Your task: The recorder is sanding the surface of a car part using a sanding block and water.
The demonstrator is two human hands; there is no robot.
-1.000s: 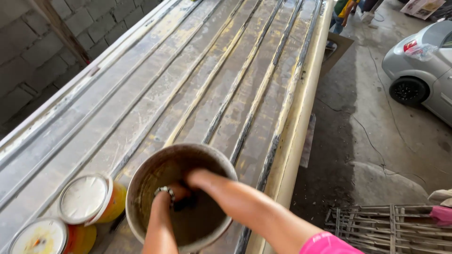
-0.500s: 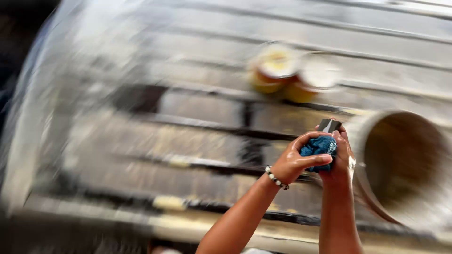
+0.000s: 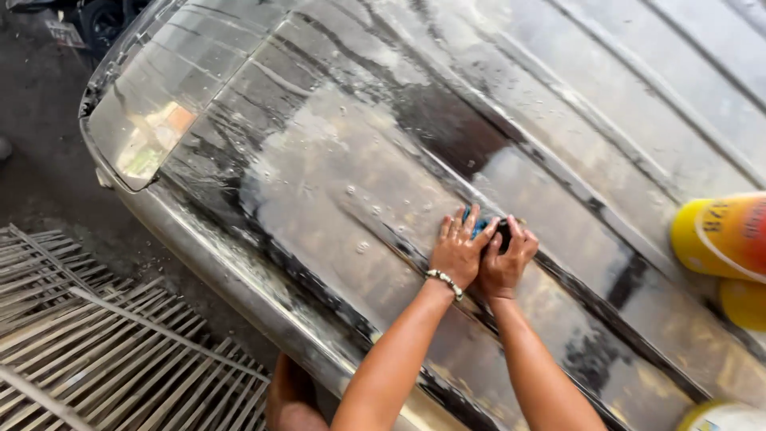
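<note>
- Head view: both hands press one blue sponge on the wet metal roof.
- Left hand and right hand fingers grip it together, equally near.

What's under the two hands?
A blue sponge-like pad peeks out from under the left hand and right hand, pressed onto the wet ribbed metal roof. Most of the pad is covered.
</note>
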